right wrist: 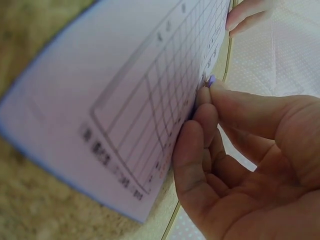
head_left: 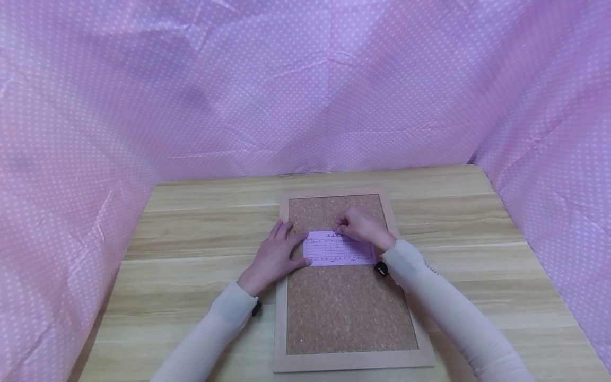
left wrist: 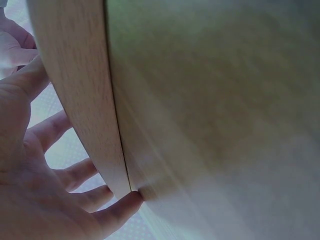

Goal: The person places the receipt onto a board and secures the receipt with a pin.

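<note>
A framed corkboard [head_left: 348, 310] lies flat on the wooden table, with a printed paper form [head_left: 329, 250] across its upper half. My left hand [head_left: 273, 259] spreads over the board's left side, thumb and index finger pressing the form's left end. Its other fingers reach over the wooden frame [left wrist: 80, 75]. At the form's top edge my right hand [head_left: 364, 227] pinches a small purple push pin [right wrist: 211, 80] between thumb and index finger. In the right wrist view, the pin is mostly covered by the fingertips, and the form's near end curls up off the cork.
The wood-grain table [head_left: 191, 233] extends on both sides of the board. Pink polka-dot cloth [head_left: 305, 106] hangs behind the table and along its left and right sides. A small black device [head_left: 381, 268] is worn at the right wrist.
</note>
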A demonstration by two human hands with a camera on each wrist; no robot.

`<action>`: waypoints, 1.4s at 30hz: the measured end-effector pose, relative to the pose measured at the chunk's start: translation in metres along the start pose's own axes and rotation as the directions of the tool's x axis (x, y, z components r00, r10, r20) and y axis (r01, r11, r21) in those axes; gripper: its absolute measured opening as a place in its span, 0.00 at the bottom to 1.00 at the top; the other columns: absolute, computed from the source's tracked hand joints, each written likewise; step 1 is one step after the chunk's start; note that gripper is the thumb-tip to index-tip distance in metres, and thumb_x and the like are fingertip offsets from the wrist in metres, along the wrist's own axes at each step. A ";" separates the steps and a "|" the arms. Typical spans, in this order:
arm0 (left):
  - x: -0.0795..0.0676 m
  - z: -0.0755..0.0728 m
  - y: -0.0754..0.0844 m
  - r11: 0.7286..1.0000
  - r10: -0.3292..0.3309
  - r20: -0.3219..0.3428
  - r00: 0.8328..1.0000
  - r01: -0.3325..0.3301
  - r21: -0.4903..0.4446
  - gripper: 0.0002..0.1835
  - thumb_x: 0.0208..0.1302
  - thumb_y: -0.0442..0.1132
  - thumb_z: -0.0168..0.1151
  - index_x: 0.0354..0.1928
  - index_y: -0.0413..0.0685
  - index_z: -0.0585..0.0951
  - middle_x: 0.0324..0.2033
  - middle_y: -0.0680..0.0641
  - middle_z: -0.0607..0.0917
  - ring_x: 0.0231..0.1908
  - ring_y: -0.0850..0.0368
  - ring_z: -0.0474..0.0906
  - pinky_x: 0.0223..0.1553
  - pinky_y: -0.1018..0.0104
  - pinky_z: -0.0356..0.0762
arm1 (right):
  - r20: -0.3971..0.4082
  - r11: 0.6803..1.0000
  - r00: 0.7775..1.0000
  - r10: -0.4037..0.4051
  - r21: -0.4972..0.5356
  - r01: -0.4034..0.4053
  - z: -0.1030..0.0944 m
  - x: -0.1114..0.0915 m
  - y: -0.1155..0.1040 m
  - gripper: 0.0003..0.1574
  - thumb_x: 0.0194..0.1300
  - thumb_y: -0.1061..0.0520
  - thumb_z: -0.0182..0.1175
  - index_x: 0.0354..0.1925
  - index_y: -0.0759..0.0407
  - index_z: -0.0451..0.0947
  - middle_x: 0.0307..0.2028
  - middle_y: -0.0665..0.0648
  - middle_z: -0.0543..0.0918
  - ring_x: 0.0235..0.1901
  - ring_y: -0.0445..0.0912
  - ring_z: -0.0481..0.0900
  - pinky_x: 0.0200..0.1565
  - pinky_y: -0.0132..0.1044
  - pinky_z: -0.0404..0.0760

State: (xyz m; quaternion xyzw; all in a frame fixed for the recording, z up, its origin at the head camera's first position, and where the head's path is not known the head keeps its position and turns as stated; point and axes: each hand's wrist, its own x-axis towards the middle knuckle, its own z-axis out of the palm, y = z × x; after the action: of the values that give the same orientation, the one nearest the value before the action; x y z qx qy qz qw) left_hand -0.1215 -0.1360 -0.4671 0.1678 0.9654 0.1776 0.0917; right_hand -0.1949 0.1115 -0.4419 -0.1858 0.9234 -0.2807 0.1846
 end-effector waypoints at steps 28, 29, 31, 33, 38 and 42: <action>-0.002 0.000 0.002 1.000 -0.001 -0.004 1.000 0.001 0.005 0.38 0.62 0.57 0.74 0.72 0.54 0.76 0.77 0.35 0.61 0.78 0.31 0.47 0.67 0.31 0.64 | -0.012 0.999 1.000 0.024 -0.027 -0.024 0.003 0.000 -0.002 0.06 0.69 0.61 0.64 0.38 0.57 0.88 0.34 0.52 0.87 0.36 0.47 0.81 0.49 0.49 0.79; -0.002 0.000 0.002 1.000 0.000 -0.004 1.000 0.000 0.004 0.38 0.62 0.57 0.74 0.72 0.54 0.76 0.77 0.35 0.61 0.78 0.31 0.47 0.67 0.31 0.64 | -0.012 0.999 1.000 0.026 -0.027 -0.026 0.003 0.000 -0.002 0.06 0.69 0.61 0.64 0.38 0.57 0.88 0.34 0.52 0.87 0.36 0.47 0.81 0.49 0.48 0.79; -0.002 -0.001 0.002 1.000 0.001 -0.004 1.000 -0.001 0.000 0.38 0.62 0.57 0.74 0.72 0.54 0.76 0.77 0.35 0.61 0.78 0.31 0.47 0.67 0.31 0.64 | -0.010 0.999 0.999 0.032 -0.026 -0.032 0.003 0.000 -0.003 0.06 0.69 0.61 0.64 0.38 0.58 0.88 0.34 0.52 0.87 0.36 0.47 0.81 0.48 0.48 0.79; -0.002 -0.001 0.002 1.000 0.000 -0.003 1.000 0.000 -0.003 0.38 0.62 0.57 0.74 0.72 0.54 0.76 0.76 0.34 0.61 0.78 0.31 0.47 0.67 0.31 0.63 | -0.006 0.999 0.999 0.041 -0.025 -0.041 0.003 0.000 -0.003 0.06 0.69 0.61 0.64 0.39 0.58 0.88 0.35 0.53 0.86 0.36 0.47 0.80 0.47 0.47 0.78; -0.002 -0.002 0.003 1.000 0.001 0.001 1.000 -0.001 0.000 0.38 0.62 0.57 0.74 0.72 0.53 0.76 0.76 0.34 0.61 0.77 0.31 0.47 0.67 0.31 0.64 | 0.001 0.999 0.999 0.037 -0.036 -0.037 0.002 0.000 -0.004 0.06 0.69 0.61 0.64 0.38 0.57 0.88 0.34 0.52 0.86 0.35 0.47 0.80 0.45 0.45 0.79; -0.001 -0.002 0.002 1.000 0.003 0.003 1.000 -0.003 -0.002 0.38 0.62 0.58 0.74 0.72 0.53 0.76 0.76 0.34 0.61 0.77 0.31 0.48 0.67 0.31 0.64 | 0.004 0.999 1.000 0.028 -0.041 -0.027 0.002 0.001 -0.004 0.06 0.68 0.62 0.64 0.38 0.58 0.88 0.34 0.52 0.86 0.35 0.47 0.80 0.44 0.46 0.79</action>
State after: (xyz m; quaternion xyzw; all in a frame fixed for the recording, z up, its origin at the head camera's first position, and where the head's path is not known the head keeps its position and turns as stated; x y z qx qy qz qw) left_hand -0.1202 -0.1351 -0.4645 0.1696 0.9647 0.1786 0.0929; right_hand -0.1940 0.1074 -0.4411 -0.1775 0.9310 -0.2585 0.1866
